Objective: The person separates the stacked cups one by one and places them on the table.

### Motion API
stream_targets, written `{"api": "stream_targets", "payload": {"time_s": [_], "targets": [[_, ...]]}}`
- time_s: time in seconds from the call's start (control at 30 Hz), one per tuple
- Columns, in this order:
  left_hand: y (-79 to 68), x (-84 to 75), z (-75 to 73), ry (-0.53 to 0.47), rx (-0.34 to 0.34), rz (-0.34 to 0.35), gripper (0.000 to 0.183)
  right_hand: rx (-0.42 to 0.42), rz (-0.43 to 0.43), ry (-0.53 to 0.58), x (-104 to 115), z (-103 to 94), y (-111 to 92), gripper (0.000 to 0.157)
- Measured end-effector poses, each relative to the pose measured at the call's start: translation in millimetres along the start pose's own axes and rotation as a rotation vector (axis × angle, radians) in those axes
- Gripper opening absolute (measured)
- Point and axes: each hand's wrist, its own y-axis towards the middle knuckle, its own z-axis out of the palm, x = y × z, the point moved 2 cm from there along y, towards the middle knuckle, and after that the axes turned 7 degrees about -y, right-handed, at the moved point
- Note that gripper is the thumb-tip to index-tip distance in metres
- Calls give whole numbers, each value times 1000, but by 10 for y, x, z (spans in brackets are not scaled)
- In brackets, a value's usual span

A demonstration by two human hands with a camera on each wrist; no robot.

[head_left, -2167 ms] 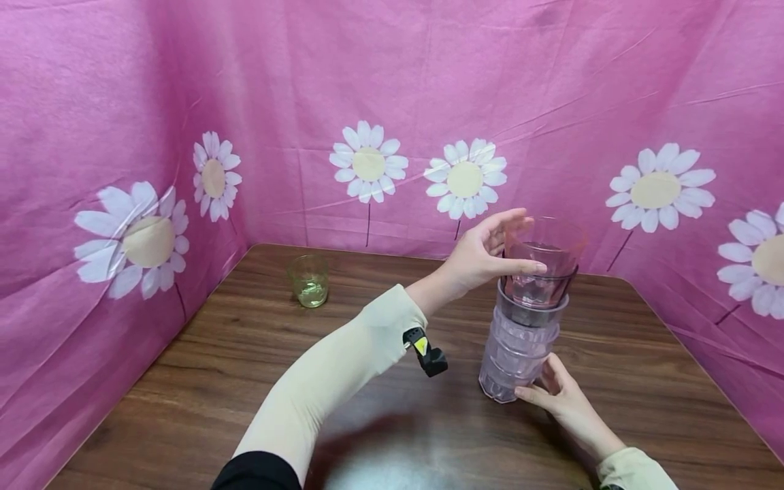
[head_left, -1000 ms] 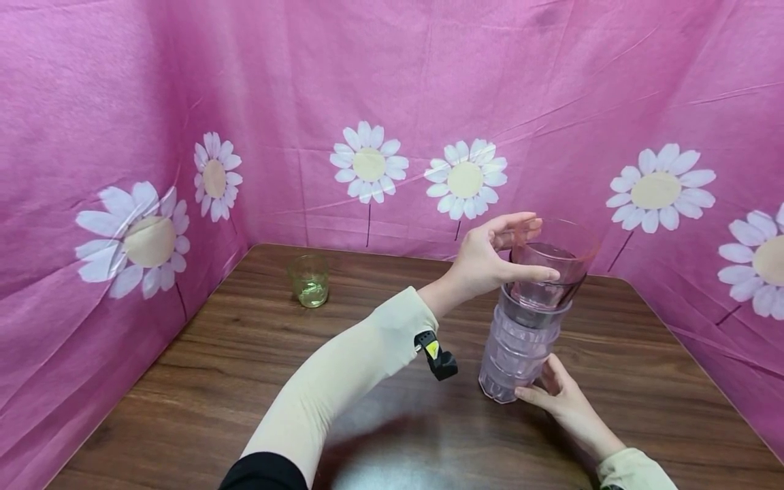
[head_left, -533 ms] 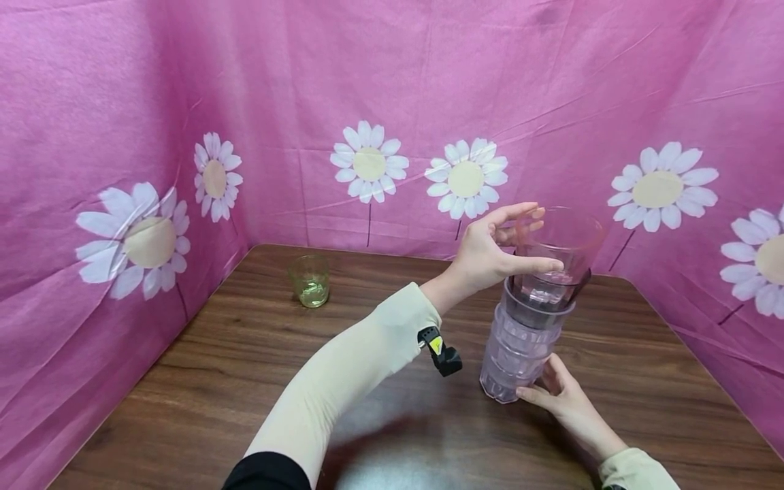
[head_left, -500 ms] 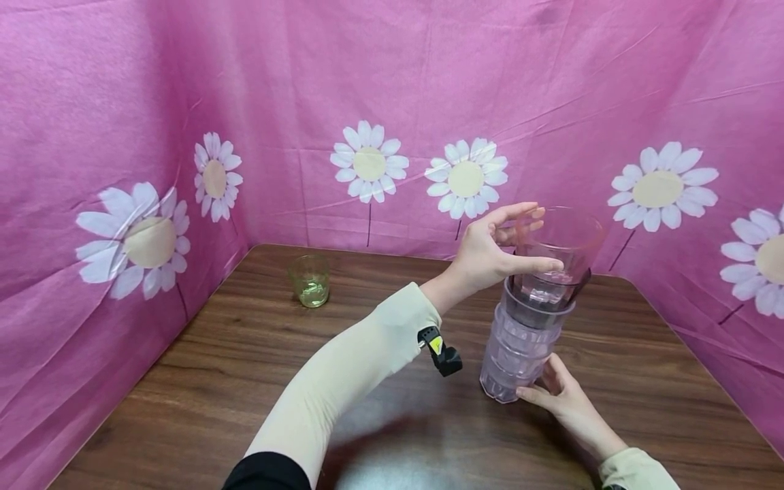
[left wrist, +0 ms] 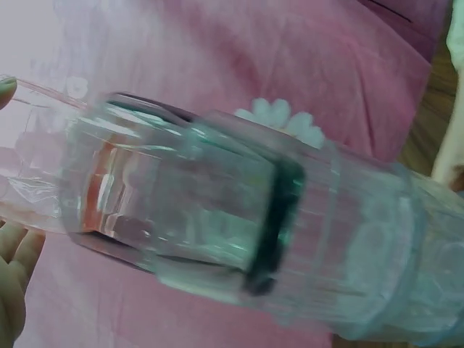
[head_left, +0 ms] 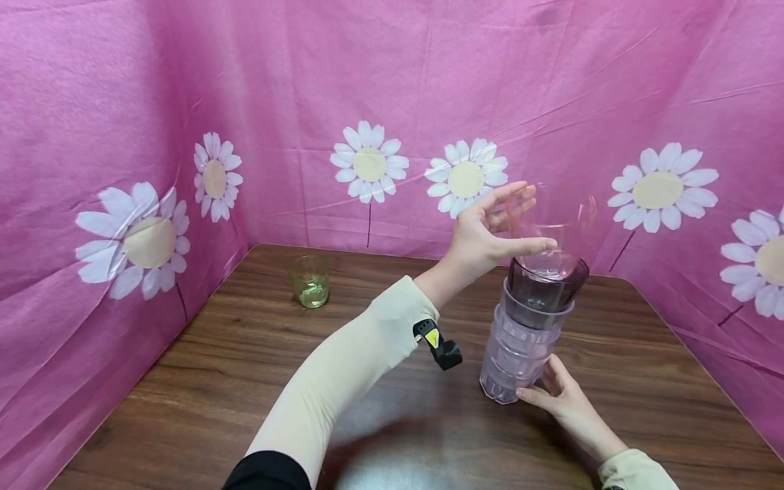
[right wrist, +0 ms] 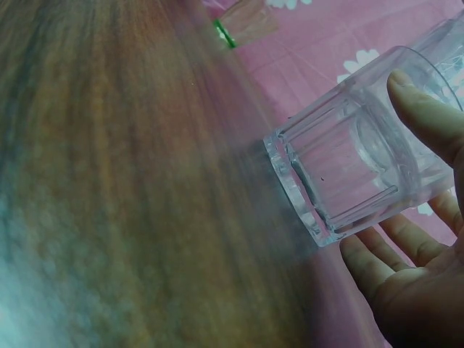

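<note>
My left hand (head_left: pixel 480 235) holds a transparent pink tumbler (head_left: pixel 554 221) by its side, thumb in front and fingers behind. The tumbler's base still sits inside the mouth of a dark grey tumbler (head_left: pixel 545 289), as the left wrist view shows through the walls. That grey one is nested in a column of clear, faintly purple tumblers (head_left: pixel 520 340), which leans slightly to the right on the table. Low on the column, my right hand (head_left: pixel 566 401) grips the bottom clear tumbler (right wrist: pixel 341 159) between thumb and fingers.
A small green glass (head_left: pixel 310 282) stands at the back left of the wooden table (head_left: pixel 245 381). Behind and along both sides hangs a pink cloth (head_left: pixel 392 82) printed with white daisies. A black strap device (head_left: pixel 437 346) is on the left wrist.
My left hand has raised the pink tumbler, drawing it mostly out of the dark grey one, after a shift to the right. The right hand and lower column have stayed almost still.
</note>
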Motion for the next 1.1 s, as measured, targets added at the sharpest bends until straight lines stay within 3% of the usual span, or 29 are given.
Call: {"api": "stream_targets", "payload": {"time_s": [0.2, 0.43, 0.7, 1.1], "targets": [[34, -190, -83, -116, -75, 60, 76, 10, 9, -17, 12, -7, 7, 72], [54, -269, -265, -71, -115, 98, 76, 2, 18, -14, 5, -9, 4, 72], [-11, -133, -580, -5, -159, 123, 77, -8, 32, -15, -5, -7, 0, 74], [-180, 87, -1107, 127, -276, 44, 79, -3, 25, -5, -15, -6, 12, 74]]}}
